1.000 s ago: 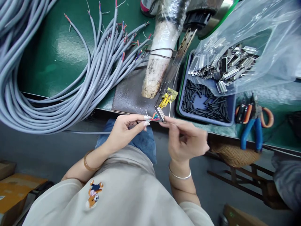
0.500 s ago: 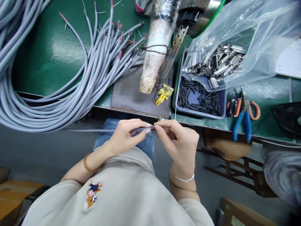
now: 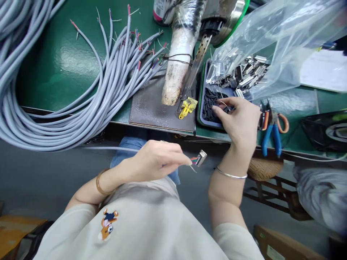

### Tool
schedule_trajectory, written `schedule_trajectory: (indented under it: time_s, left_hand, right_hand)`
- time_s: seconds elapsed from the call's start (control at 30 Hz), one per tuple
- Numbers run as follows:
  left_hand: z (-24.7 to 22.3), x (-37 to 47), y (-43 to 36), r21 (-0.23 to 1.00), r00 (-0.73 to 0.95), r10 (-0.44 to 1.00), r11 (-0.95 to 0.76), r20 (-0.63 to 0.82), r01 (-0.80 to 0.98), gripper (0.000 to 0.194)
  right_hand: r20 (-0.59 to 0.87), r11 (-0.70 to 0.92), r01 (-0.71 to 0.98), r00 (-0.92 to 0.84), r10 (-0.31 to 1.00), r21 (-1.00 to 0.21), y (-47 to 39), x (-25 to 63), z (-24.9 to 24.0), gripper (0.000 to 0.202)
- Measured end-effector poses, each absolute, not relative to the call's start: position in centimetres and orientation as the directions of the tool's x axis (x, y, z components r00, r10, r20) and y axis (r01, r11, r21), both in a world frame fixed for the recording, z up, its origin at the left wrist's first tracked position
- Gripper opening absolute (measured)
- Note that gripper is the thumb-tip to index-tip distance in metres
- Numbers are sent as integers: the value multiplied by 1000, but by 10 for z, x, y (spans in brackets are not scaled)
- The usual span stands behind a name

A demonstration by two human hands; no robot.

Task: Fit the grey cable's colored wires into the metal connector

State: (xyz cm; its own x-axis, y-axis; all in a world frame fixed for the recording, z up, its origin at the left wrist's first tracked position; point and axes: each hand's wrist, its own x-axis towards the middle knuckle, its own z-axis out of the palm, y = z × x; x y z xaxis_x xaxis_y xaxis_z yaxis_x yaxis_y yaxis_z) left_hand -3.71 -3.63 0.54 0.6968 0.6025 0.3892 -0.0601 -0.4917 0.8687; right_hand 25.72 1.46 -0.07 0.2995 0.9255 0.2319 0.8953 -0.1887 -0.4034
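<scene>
The metal plug [image 3: 201, 158] hangs out past the fingertips of the left hand [image 3: 161, 158], in front of the table edge, at the end of short coloured wires [image 3: 193, 160] leading from a grey cable [image 3: 108, 148]. From my distant seat I judge that it is held this way so that the joined end sits clear of the fingers and in plain sight, while the rest of the cable trails off to the left. The heap of grey cables [image 3: 108, 108] covers the left of the green table [image 3: 73, 83] and the tray [image 3: 211, 124] stands on the right, which I take to be a layout giving each hand its own supply. The clear bag [image 3: 287, 61] overlaps the tray's far part, with loose plugs [image 3: 252, 74] showing through it. As for the fingers, I see the left ones folded closed, gripping the cable near its wired end. The right hand [image 3: 241, 121] is over the tray, its thumb and forefinger close together among the black tubes [image 3: 208, 108] (a thin pale wire crosses there too, which muddles my view), and I cannot tell whether anything is pinched between them.
</scene>
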Motion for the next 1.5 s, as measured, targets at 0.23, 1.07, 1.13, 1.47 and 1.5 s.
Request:
schedule_trajectory:
  time_s: [0.23,1.07,1.13,1.47,1.5]
  left_hand:
    - [0,-27,-27,986,552,834,95,-4,-136,11]
    - [-6,-18,-19,893,441,858,390,-263,-226,29]
    - [-7,-19,-19,897,450,861,373,-238,-238,30]
    - [-9,-20,-21,892,472,849,382,-236,-242,26]
    - [-9,-20,-21,891,475,846,389,-244,-236,27]
  right_hand:
    - [214,-127,833,281,935,-539,25,276,-2,23]
    - [336,208,401,280,899,-892,-50,143,-3,11]
    - [343,220,418,248,906,-881,-51,143,-3,11]
    - [466,293,440,363,807,-849,-47,143,-3,10]
    - [469,289,456,353,809,-842,-47,142,-3,11]
